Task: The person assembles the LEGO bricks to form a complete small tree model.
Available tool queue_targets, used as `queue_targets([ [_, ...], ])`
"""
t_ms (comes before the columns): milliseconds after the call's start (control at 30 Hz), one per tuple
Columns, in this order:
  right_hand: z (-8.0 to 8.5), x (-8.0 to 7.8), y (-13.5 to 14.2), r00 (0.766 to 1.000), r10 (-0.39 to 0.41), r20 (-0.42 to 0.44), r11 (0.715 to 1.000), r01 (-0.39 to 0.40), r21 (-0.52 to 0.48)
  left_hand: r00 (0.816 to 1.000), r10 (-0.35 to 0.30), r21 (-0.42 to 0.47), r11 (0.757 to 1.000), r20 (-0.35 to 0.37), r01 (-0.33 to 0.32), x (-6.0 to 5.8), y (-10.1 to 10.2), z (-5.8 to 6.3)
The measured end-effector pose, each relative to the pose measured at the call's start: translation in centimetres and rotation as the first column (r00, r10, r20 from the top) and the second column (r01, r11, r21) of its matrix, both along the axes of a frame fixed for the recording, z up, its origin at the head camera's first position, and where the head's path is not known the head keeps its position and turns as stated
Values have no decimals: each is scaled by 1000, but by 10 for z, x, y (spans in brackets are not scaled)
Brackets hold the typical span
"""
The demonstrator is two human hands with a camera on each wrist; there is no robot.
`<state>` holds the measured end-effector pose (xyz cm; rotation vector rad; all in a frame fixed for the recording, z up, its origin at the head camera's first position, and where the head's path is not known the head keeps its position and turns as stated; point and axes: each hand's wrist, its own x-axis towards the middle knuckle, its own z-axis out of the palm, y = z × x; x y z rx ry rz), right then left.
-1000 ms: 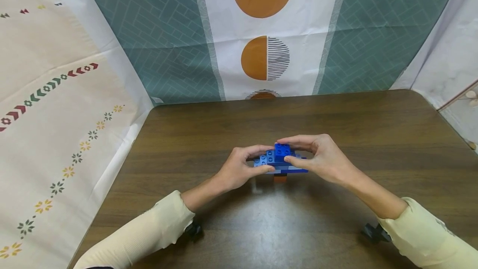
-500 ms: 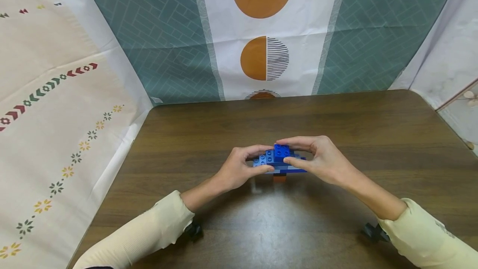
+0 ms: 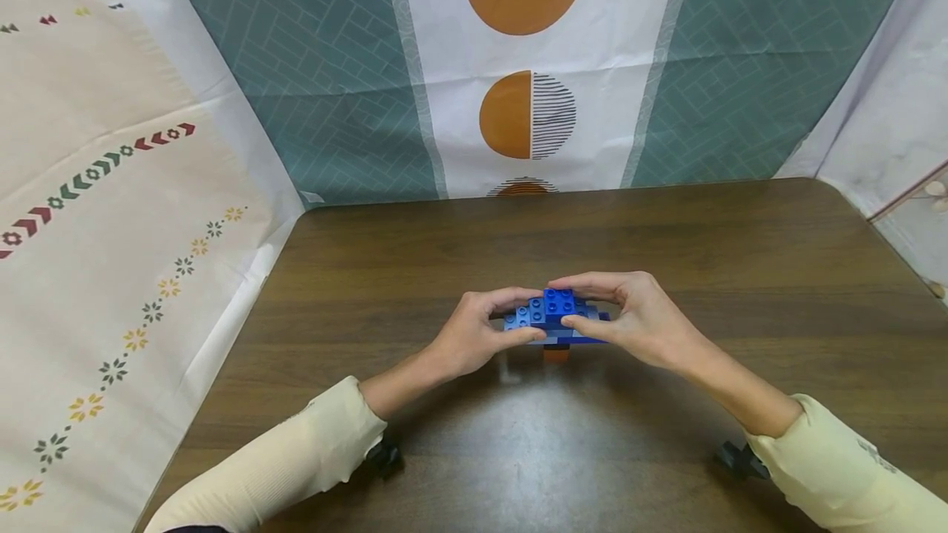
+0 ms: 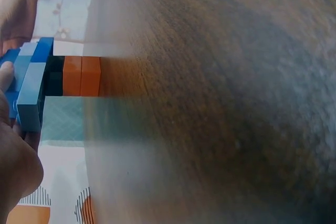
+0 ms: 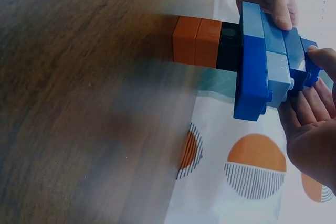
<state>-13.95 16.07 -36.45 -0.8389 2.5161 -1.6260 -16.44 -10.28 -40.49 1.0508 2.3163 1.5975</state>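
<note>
A stack of toy building bricks stands on the table. Two orange bricks (image 5: 197, 40) form its foot, with a dark brick (image 5: 229, 48) above them. Over that spread wider layers of light and dark blue bricks (image 3: 535, 311). My left hand (image 3: 474, 337) grips the left side of these blue layers between thumb and fingers. At the top, a dark blue brick (image 3: 559, 302) is pinched by my right hand (image 3: 638, 317), thumb in front and fingers behind. It sits on the layer below; whether it is pressed fully down, I cannot tell.
The brown wooden table (image 3: 415, 253) extends around the stack. Behind it hangs a green and white patterned cloth (image 3: 333, 89). A cream cloth (image 3: 148, 212) hangs along the left side. Dark objects (image 3: 385, 459) show under both forearms.
My right hand has come down slightly with the top dark blue brick. My left hand has kept its grip and place on the stack.
</note>
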Motion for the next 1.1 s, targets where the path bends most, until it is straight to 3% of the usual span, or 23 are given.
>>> queue_targets([
  [233, -2, -1, 3, 1000, 7, 4, 1000, -7, -4, 1000, -6, -5, 1000, -16, 6, 0, 1, 1],
  [567, -1, -1, 4, 1000, -3, 25, 1000, 3, 15, 994, -1, -50, 999, -106, -5, -1, 2, 5],
  [700, -1, -1, 5, 1000, -27, 16, 1000, 27, 13, 984, 30, 4, 1000, -174, -29, -1, 4, 9],
  [833, 0, 2, 6, 999, -49, -5, 999, 49, 13, 962, 82, 77, 995, -259, -64, 0, 8, 13],
  [933, 1, 4, 6, 997, -75, -13, 997, 75, 15, 956, 103, 95, 992, -273, -80, 1, 11, 16],
  [1100, 1, 6, 4, 994, -106, 11, 994, 106, -1, 962, 100, 108, 991, -255, -75, 2, 14, 16],
])
